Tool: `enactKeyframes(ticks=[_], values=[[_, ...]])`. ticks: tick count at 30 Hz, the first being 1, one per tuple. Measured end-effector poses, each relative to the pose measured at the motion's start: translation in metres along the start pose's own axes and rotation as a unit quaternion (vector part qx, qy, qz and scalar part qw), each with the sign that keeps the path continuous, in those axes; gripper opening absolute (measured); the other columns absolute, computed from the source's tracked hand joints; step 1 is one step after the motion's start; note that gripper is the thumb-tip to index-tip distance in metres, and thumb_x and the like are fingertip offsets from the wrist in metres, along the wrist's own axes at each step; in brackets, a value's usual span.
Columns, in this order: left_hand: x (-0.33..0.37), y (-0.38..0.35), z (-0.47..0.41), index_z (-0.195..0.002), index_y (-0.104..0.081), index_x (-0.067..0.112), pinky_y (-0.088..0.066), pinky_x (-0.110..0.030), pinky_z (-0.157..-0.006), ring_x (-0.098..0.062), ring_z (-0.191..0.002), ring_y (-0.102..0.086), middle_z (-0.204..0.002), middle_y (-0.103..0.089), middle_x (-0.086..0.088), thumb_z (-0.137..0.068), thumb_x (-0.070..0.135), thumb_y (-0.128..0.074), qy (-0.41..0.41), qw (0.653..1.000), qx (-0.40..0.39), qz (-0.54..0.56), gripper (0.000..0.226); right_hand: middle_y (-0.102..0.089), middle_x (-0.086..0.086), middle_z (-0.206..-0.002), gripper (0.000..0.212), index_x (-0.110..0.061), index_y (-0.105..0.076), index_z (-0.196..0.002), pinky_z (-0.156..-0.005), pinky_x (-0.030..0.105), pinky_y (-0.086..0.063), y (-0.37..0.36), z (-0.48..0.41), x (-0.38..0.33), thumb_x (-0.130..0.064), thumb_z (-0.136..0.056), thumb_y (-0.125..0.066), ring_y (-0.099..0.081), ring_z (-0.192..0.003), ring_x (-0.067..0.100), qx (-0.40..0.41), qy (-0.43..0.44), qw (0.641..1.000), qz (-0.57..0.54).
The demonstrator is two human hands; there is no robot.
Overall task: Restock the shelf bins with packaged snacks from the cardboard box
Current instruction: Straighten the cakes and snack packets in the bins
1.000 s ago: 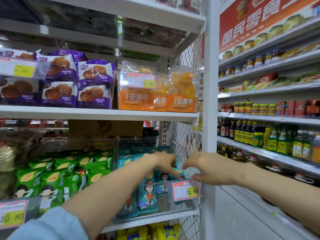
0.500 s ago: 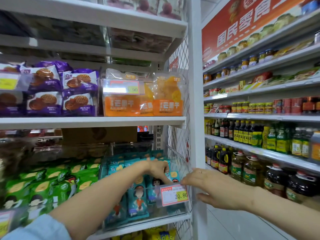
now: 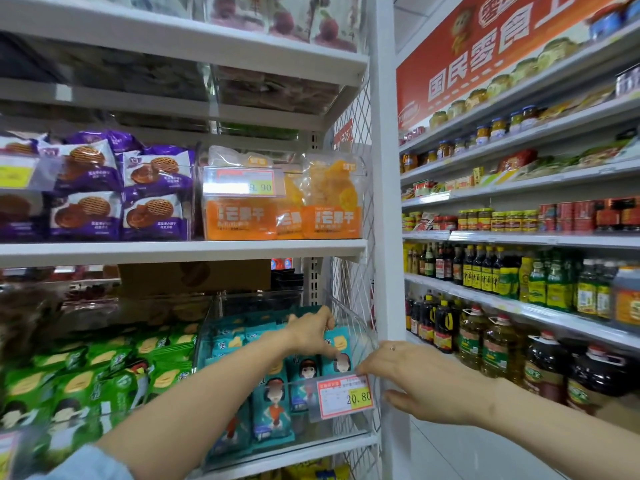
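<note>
Snack packets (image 3: 273, 403) in blue wrappers stand packed in a clear bin (image 3: 346, 433) at the right end of the lower shelf (image 3: 284, 459). Your left hand (image 3: 310, 336) reaches into the bin, fingers curled round the top of one packet. Your right hand (image 3: 419, 379), fingers straight and loose, touches the bin's front right corner just above a red price tag (image 3: 344, 396). Green packets (image 3: 86, 382) fill the neighbouring bin to the left; oil bottles (image 3: 498, 344) line the aisle shelves on the right.

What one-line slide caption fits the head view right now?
Left hand reaches into the clear bin of teal snack packs while the right hand rests at its front.
</note>
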State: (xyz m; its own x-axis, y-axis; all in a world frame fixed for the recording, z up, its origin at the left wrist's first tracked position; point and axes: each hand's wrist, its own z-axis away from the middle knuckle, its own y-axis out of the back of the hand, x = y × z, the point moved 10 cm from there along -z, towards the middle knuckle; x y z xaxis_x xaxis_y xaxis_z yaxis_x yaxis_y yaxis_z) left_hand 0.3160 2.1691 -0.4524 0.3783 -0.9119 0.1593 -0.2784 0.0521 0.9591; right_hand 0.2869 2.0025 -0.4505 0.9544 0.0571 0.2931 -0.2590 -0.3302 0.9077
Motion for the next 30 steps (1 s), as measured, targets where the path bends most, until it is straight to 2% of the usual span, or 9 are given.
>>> enactKeyframes(ticks=[2, 5, 8, 14, 17, 21, 24, 26, 30], values=[[0.003, -0.003, 0.004, -0.104, -0.034, 0.019, -0.028, -0.038, -0.088, -0.017, -0.092, -0.047, -0.101, -0.052, 0.002, -0.073, 0.045, -0.073, -0.014, 1.000, -0.018, -0.012, 0.056, -0.046, -0.010, -0.137, 0.045, -0.030, -0.040, -0.138, -0.102, 0.019, -0.026, -0.001, -0.002, 0.000, -0.024, -0.094, -0.046, -0.037, -0.126, 0.009, 0.003, -0.002, 1.000, 0.005], [0.009, -0.016, 0.010, -0.109, -0.028, 0.015, -0.025, -0.045, -0.100, -0.024, -0.094, -0.057, -0.112, -0.057, -0.002, -0.074, 0.044, -0.072, -0.031, 0.996, -0.071, -0.047, 0.064, -0.050, -0.008, -0.133, 0.043, -0.029, -0.043, -0.136, -0.100, 0.021, -0.028, -0.001, -0.006, 0.000, -0.025, -0.094, -0.047, -0.041, -0.122, 0.011, 0.011, -0.004, 1.000, 0.020], [0.009, -0.011, 0.008, -0.120, -0.027, 0.011, -0.025, -0.047, -0.103, -0.031, -0.107, -0.056, -0.120, -0.058, -0.007, -0.074, 0.044, -0.073, -0.028, 0.995, -0.037, -0.084, 0.073, -0.054, -0.006, -0.127, 0.038, -0.027, -0.046, -0.132, -0.098, 0.024, -0.029, -0.002, -0.012, 0.000, -0.027, -0.094, -0.047, -0.046, -0.116, 0.015, 0.014, 0.000, 0.999, 0.029], [0.002, -0.009, 0.003, -0.135, -0.029, 0.020, -0.027, -0.051, -0.107, -0.026, -0.125, -0.040, -0.134, -0.043, -0.006, -0.071, 0.046, -0.074, -0.037, 0.991, -0.021, -0.125, 0.082, -0.061, 0.001, -0.115, 0.028, -0.023, -0.059, -0.118, -0.095, 0.031, -0.035, 0.003, -0.030, -0.002, -0.022, -0.095, -0.043, -0.051, -0.109, 0.021, 0.033, 0.004, 0.999, 0.021], [-0.009, 0.002, 0.005, -0.133, -0.036, 0.020, -0.029, -0.047, -0.103, -0.026, -0.124, -0.038, -0.131, -0.041, -0.007, -0.071, 0.047, -0.074, -0.027, 0.988, -0.003, -0.152, 0.077, -0.061, 0.004, -0.112, 0.029, -0.020, -0.059, -0.115, -0.091, 0.037, -0.034, -0.001, -0.043, 0.001, -0.021, -0.094, -0.040, -0.052, -0.105, 0.024, 0.035, -0.002, 0.995, 0.092], [-0.037, 0.017, 0.012, -0.127, -0.040, 0.018, -0.032, -0.045, -0.100, -0.026, -0.120, -0.044, -0.129, -0.051, -0.005, -0.072, 0.055, -0.070, 0.000, 0.983, -0.019, -0.184, 0.073, -0.065, 0.005, -0.101, 0.028, -0.018, -0.064, -0.107, -0.085, 0.035, -0.030, 0.000, -0.066, 0.007, -0.021, -0.094, -0.039, -0.054, -0.095, 0.025, 0.044, -0.010, 0.990, 0.137], [-0.047, 0.022, 0.019, -0.120, -0.048, 0.018, -0.039, -0.036, -0.085, -0.023, -0.110, -0.052, -0.122, -0.058, -0.003, -0.072, 0.061, -0.066, 0.016, 0.983, -0.041, -0.177, 0.067, -0.067, 0.006, -0.104, 0.028, -0.021, -0.065, -0.110, -0.086, 0.036, -0.039, -0.013, -0.087, 0.008, -0.021, -0.092, -0.044, -0.057, -0.096, 0.027, 0.004, -0.009, 0.992, 0.126], [-0.048, 0.020, 0.022, -0.120, -0.050, 0.016, -0.039, -0.033, -0.078, -0.025, -0.108, -0.055, -0.119, -0.059, -0.004, -0.074, 0.063, -0.063, 0.034, 0.981, -0.069, -0.179, 0.067, -0.065, 0.011, -0.110, 0.031, -0.022, -0.063, -0.116, -0.076, 0.034, -0.042, -0.028, -0.101, 0.012, -0.018, -0.092, -0.046, -0.059, -0.099, 0.032, -0.050, -0.039, 0.995, 0.079], [-0.044, 0.008, 0.021, -0.118, -0.052, 0.014, -0.039, -0.035, -0.080, -0.027, -0.108, -0.055, -0.119, -0.059, -0.005, -0.069, 0.063, -0.067, 0.055, 0.971, -0.113, -0.202, 0.071, -0.061, 0.016, -0.115, 0.035, -0.016, -0.060, -0.121, -0.073, 0.034, -0.042, -0.051, -0.119, 0.016, -0.010, -0.089, -0.047, -0.058, -0.103, 0.035, -0.105, -0.086, 0.987, 0.081]])
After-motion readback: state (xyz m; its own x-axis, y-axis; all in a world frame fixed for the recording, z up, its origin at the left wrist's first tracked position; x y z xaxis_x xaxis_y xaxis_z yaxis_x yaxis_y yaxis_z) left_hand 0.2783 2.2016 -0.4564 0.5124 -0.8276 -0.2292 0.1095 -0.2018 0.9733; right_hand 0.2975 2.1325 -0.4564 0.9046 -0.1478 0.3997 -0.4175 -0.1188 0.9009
